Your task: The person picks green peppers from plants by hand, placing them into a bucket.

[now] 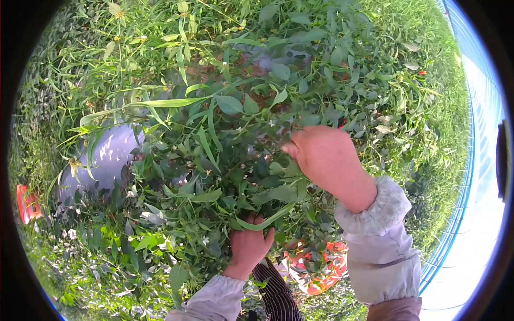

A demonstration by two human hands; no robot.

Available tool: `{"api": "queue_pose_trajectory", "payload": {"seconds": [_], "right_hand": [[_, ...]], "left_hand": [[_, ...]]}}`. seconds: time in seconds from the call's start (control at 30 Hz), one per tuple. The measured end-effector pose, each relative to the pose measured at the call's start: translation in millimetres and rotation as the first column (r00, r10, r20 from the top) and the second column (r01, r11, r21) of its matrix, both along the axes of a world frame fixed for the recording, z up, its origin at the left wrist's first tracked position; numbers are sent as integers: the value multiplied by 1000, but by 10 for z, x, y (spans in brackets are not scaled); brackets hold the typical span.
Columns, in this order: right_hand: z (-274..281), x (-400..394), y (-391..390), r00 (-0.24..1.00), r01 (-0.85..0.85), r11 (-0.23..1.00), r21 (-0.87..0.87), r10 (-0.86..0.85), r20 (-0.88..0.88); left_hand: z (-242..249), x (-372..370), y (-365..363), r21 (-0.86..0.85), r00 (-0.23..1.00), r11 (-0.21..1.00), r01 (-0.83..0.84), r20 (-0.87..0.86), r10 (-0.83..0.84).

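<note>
Leafy green pepper plants (230, 182) with small white flowers fill the space in front of me. My left hand (249, 249) reaches up into the lower foliage, its thumb held apart and its fingertips partly hidden by leaves. Higher and to the right, my right hand (326, 155) is closed among the stems; its fingers are turned away, and what they grip is hidden. A bit of red, perhaps a pepper (343, 123), shows just above the right wrist. Below, between my forearms, stands a red container (324, 278) partly covered by leaves.
Long grass blades (166, 102) cross the plants. Greyish plastic sheeting (110, 155) lies at the left, with an orange-red object (28, 203) near the edge. Another small red spot (423, 73) shows upper right. A pale wall with blue ribs (471, 176) curves along the right.
</note>
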State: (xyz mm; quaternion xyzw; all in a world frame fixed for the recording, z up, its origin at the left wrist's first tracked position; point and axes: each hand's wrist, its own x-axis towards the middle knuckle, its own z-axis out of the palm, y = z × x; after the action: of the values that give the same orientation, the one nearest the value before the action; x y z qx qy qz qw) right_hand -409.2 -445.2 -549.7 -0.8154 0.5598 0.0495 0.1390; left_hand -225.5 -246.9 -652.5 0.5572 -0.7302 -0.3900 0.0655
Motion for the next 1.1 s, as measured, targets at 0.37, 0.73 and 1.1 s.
{"api": "queue_pose_trajectory", "payload": {"seconds": [0.37,0.73,1.1], "right_hand": [[-1368,-604,-547,978,166,952,-257,-192,-80],[-509,-454,-219,754,432,881,192,-470,459],[-250,-1971,-661,-305,499,478,723,-684,663]], "left_hand": [[151,-2,-125,38,999,999,34,28,-35],[102,1,-108,94,998,994,57,34,-60],[9,-94,-121,24,991,994,102,79,-104]]}}
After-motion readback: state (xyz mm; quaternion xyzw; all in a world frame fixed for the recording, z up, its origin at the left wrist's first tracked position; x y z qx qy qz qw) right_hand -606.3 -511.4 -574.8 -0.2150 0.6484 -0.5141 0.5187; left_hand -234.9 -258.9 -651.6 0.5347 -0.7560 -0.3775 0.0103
